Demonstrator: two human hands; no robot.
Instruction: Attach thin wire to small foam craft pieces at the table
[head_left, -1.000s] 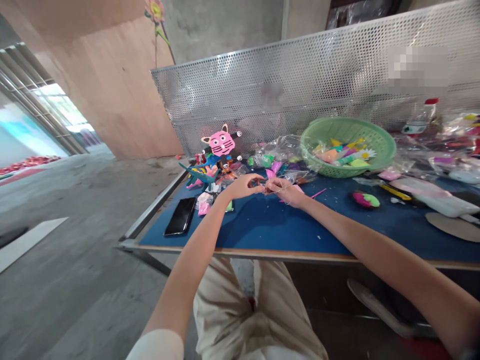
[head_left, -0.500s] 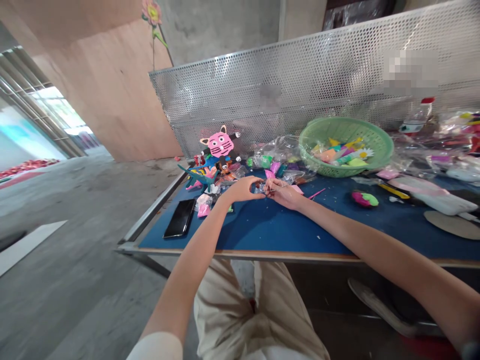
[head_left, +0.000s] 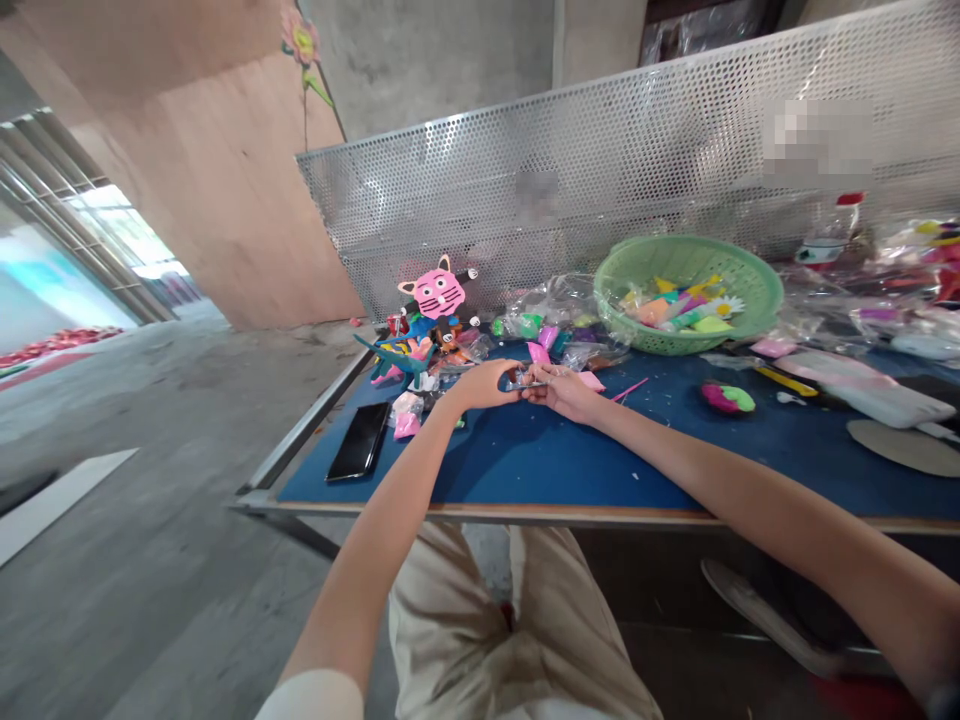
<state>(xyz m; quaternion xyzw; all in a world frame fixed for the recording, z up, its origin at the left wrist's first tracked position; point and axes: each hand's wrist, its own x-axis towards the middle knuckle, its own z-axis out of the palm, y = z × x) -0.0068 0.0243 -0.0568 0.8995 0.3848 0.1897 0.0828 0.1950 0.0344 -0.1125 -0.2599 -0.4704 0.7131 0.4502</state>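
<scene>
My left hand (head_left: 486, 384) and my right hand (head_left: 564, 394) meet over the blue tabletop. Between their fingertips is a small, shiny clear plastic wrapper (head_left: 517, 380), mostly covered by the fingers. The left fingers curve round it from one side, while the right ones pinch it from the other. What the wrapper contains, if anything, I cannot make out. Just behind the hands lie pink clay packets (head_left: 538, 353). A pink stick (head_left: 630, 389) rests to the right of my right hand. Beyond my left wrist stands a figure with a pink cat face (head_left: 436, 293).
A black phone (head_left: 358, 442) lies at the left edge of the table (head_left: 525, 470). Farther back are a green basket (head_left: 686, 345) of colourful pieces and a red-capped bottle (head_left: 825, 240). A pink-and-green lump (head_left: 727, 397) sits at right. A perforated metal panel (head_left: 465, 170) closes the back.
Both hands have stayed together round the wrapper, with a slight shift of the fingers. The other things on the table have not moved.
</scene>
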